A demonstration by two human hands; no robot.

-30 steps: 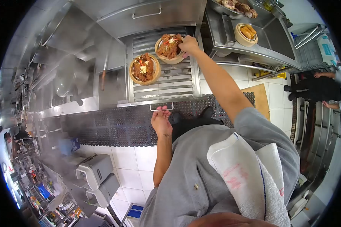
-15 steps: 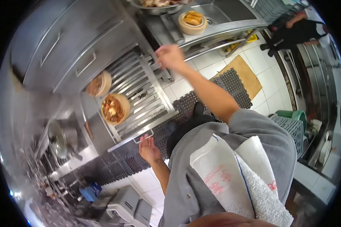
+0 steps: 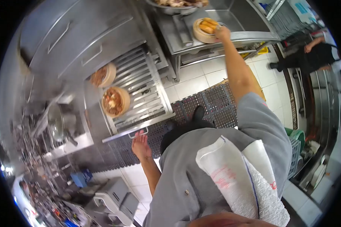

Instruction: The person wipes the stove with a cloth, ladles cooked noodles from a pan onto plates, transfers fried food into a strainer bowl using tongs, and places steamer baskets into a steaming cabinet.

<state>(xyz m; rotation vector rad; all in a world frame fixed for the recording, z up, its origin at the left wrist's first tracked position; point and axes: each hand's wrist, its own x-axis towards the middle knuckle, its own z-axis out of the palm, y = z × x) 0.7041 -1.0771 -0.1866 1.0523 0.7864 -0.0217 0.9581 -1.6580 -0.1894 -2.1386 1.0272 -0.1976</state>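
My left hand [image 3: 141,146] has its fingers hooked around the metal handle [image 3: 138,134] of a pulled-out steamer drawer [image 3: 142,94] with a slatted rack. Two round bamboo steamers sit on the rack: one [image 3: 124,104] holds brown, saucy food with pale bits on top, the other [image 3: 110,75] reddish-brown pieces. At the upper right, my right hand [image 3: 222,34] grips the rim of another bamboo steamer [image 3: 204,37]. Golden-yellow rolls [image 3: 208,25] lie in a dish inside it. This steamer stands on the edge of the steel sink counter.
A metal bowl of food [image 3: 178,7] stands behind the counter's edge. Closed drawers [image 3: 75,41] are at the upper left. A lidded pan [image 3: 57,123] is on the left. A black perforated mat [image 3: 212,100] covers the floor. Another person [image 3: 310,56] stands at the far right.
My right hand has moved right, from above the floor beside the drawer to the rim of the steamer with the yellow rolls. My left hand stays on the drawer handle.
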